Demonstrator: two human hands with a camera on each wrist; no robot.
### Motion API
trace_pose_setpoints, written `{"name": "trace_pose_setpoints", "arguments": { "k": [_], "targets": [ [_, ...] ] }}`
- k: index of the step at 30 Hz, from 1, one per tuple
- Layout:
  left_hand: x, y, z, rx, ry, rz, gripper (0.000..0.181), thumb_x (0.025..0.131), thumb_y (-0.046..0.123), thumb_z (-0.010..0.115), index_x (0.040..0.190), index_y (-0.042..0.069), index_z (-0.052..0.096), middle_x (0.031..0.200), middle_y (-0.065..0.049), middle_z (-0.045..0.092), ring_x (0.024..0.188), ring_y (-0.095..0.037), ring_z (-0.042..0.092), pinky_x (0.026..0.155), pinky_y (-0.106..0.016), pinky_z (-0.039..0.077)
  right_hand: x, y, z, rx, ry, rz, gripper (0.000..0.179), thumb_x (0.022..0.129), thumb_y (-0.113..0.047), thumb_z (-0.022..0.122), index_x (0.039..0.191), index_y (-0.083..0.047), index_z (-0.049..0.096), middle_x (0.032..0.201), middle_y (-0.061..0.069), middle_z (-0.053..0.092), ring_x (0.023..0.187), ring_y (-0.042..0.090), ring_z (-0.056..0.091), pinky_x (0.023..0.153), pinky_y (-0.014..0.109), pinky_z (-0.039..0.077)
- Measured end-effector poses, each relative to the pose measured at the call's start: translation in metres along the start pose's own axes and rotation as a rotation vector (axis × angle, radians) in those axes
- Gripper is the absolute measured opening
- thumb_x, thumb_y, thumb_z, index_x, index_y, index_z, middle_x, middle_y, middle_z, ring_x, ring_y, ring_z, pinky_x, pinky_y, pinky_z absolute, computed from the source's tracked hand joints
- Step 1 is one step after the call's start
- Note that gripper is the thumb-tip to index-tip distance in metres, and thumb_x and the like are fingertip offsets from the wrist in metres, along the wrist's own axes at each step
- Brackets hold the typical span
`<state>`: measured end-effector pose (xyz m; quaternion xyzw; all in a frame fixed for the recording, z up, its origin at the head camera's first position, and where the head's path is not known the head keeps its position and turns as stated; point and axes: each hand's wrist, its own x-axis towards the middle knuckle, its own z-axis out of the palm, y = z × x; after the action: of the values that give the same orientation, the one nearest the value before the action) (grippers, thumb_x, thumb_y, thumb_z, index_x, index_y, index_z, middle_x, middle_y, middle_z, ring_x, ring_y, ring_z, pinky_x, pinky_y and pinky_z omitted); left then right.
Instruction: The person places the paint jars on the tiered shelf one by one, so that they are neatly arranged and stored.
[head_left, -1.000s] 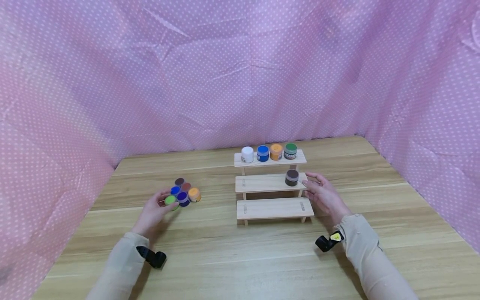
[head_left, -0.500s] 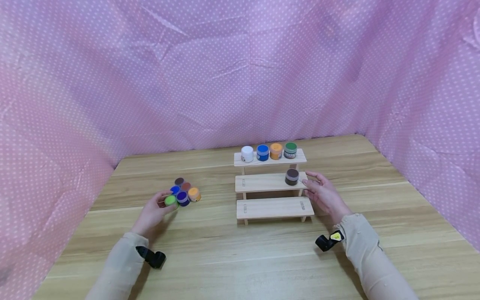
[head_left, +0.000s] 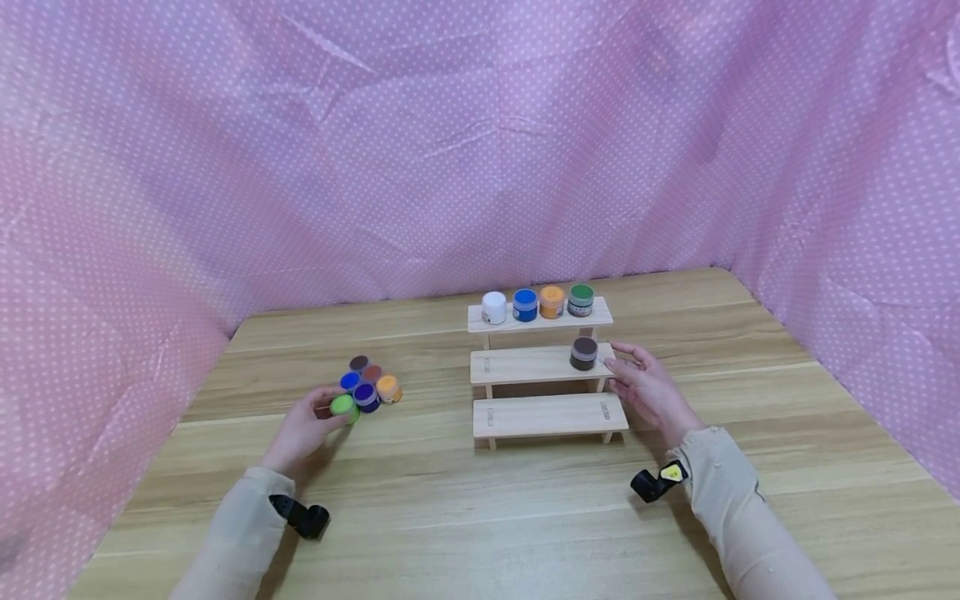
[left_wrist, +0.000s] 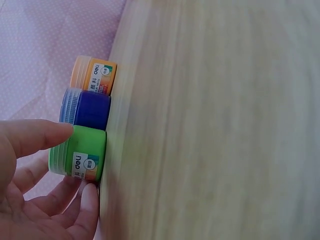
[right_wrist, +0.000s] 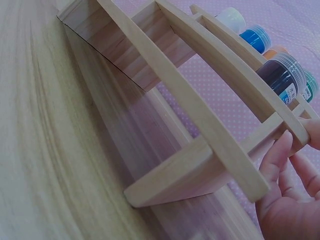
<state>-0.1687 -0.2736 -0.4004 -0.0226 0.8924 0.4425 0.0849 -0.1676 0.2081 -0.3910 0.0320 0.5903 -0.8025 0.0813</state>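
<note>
My left hand (head_left: 303, 429) grips a light green paint jar (head_left: 345, 407), thumb on one side and fingers on the other. The left wrist view shows the jar's label (left_wrist: 86, 165) and the thumb tip at its lid. This jar sits at the near corner of a cluster, beside a dark blue jar (head_left: 367, 397). On the right, my right hand (head_left: 651, 392) holds the right end of the middle step of a three-step wooden stand (head_left: 525, 367), thumb and fingers about the board's end. Close to those fingers a dark brown jar (head_left: 584, 354) stands on that step.
White (head_left: 494, 308), blue (head_left: 526, 306), orange (head_left: 552, 302) and green jars (head_left: 581, 301) line the top step. Blue (head_left: 350, 382), reddish-brown (head_left: 372, 373), dark (head_left: 359, 363) and orange jars (head_left: 389, 389) complete the left cluster. A pink dotted cloth (head_left: 480, 150) hangs behind the table.
The green jar in my left hand has shifted slightly toward me and to the right, its lid now tilted a little. The right hand and the stand have stayed put.
</note>
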Motion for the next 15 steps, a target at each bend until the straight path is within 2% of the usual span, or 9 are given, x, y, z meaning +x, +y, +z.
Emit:
{"name": "trace_pose_setpoints", "arguments": {
  "k": [5, 11, 15],
  "targets": [
    [-0.0002, -0.0006, -0.0004, 0.012, 0.004, 0.015, 0.043, 0.090, 0.014, 0.060, 0.129, 0.001, 0.046, 0.132, -0.022, 0.047, 0.119, -0.035, 0.047, 0.099, -0.045, 0.043, -0.0008, -0.0012, 0.0005, 0.001, 0.007, 0.005, 0.030, 0.093, -0.008, 0.054, 0.120, -0.015, 0.042, 0.084, -0.010, 0.058, 0.072, 0.000, 0.055, 0.068, 0.013, 0.049],
    [-0.0001, -0.0004, -0.0007, 0.012, 0.009, 0.009, 0.044, 0.090, 0.017, 0.061, 0.129, 0.001, 0.047, 0.131, -0.020, 0.048, 0.116, -0.031, 0.049, 0.094, -0.037, 0.046, 0.0010, -0.0002, -0.0003, -0.016, 0.010, 0.007, 0.026, 0.093, -0.008, 0.053, 0.115, -0.019, 0.044, 0.085, -0.010, 0.058, 0.073, 0.000, 0.055, 0.070, 0.013, 0.050],
    [-0.0008, 0.0001, -0.0005, 0.014, 0.014, 0.009, 0.044, 0.089, 0.019, 0.062, 0.128, 0.003, 0.049, 0.131, -0.019, 0.049, 0.115, -0.030, 0.049, 0.092, -0.035, 0.046, 0.0018, 0.0007, -0.0020, -0.037, 0.017, 0.011, 0.034, 0.093, -0.011, 0.054, 0.124, -0.015, 0.041, 0.087, -0.010, 0.057, 0.074, 0.001, 0.055, 0.071, 0.013, 0.050]
  ]
}}
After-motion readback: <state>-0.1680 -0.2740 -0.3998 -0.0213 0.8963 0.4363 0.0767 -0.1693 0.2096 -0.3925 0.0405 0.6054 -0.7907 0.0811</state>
